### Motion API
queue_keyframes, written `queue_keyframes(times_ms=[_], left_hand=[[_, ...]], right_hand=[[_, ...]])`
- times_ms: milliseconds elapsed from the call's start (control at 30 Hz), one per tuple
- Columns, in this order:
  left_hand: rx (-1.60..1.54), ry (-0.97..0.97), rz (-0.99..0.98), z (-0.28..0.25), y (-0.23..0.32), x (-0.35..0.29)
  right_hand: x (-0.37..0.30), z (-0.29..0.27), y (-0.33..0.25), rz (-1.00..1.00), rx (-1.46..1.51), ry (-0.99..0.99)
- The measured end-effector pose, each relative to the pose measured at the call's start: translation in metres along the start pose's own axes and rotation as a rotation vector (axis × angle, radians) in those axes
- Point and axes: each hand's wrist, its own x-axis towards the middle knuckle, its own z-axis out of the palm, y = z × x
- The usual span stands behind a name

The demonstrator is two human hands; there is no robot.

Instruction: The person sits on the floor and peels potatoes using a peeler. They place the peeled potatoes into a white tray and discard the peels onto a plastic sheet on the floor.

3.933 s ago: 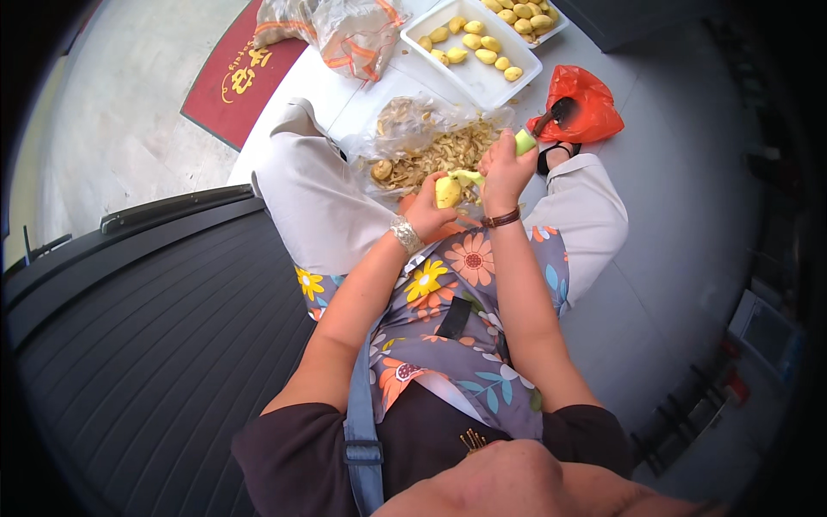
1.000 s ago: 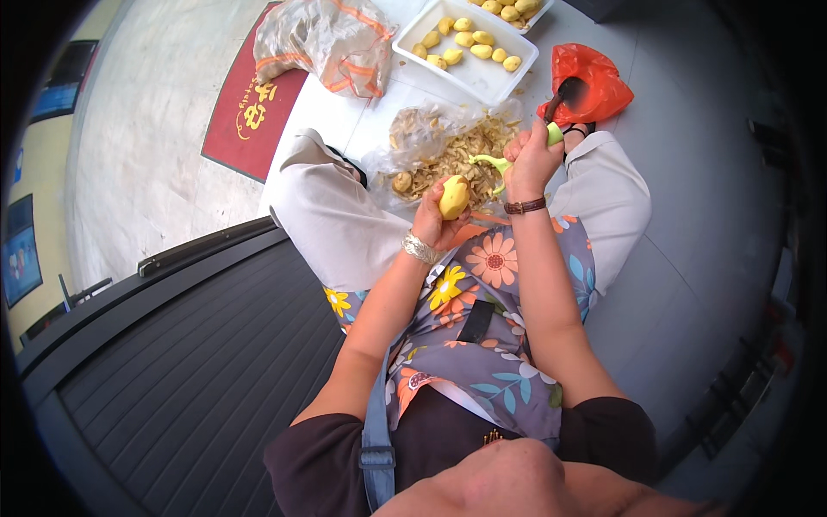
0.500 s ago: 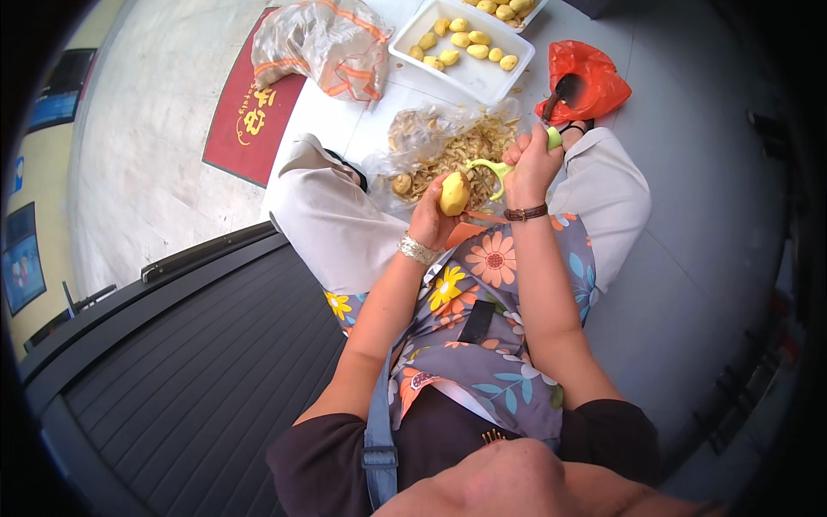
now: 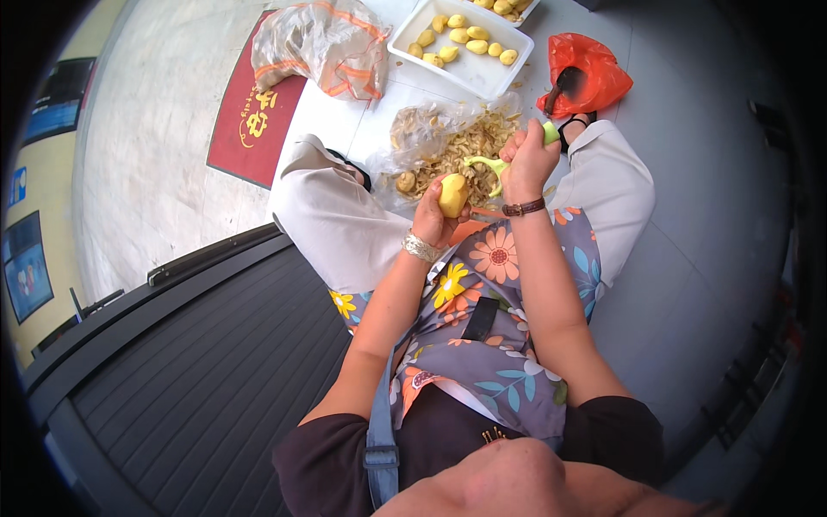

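Note:
A yellow, mostly peeled potato (image 4: 453, 196) is gripped in my left hand (image 4: 432, 221), its top end pointing up between thumb and fingers. My right hand (image 4: 528, 164) is wrapped round the handle of a light green peeler (image 4: 494, 166). The peeler's head lies just up and right of the potato, apart from it. Below both hands, on the floor, a clear plastic bag (image 4: 413, 129) lies spread with a heap of potato peelings (image 4: 461, 151). A brownish unpeeled-looking potato (image 4: 405, 182) sits at the heap's left edge.
Beyond the peelings stands a white tub (image 4: 469, 76) with several peeled potatoes, and a second container (image 4: 522, 17) of potatoes behind it. A red plastic bag (image 4: 594, 73) lies at the right, a clear orange-striped bag (image 4: 323, 47) at the left by a red mat (image 4: 250, 129).
Both hands stay nearly in place, still holding the potato and the peeler. The whole view has shifted slightly.

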Motion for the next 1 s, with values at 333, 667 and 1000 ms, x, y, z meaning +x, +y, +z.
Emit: queue_keyframes(times_ms=[333,667,1000], left_hand=[[-0.109,-0.12,-0.065,0.002,0.0,0.001],[-0.244,0.108,-0.165,0.005,0.002,0.003],[-0.301,0.004,-0.168,0.001,0.006,0.003]], right_hand=[[0.003,0.004,0.011,-0.087,-0.069,0.11],[-0.041,0.017,0.003,0.106,-0.021,-0.099],[-0.011,0.007,-0.016,0.113,0.086,0.001]])
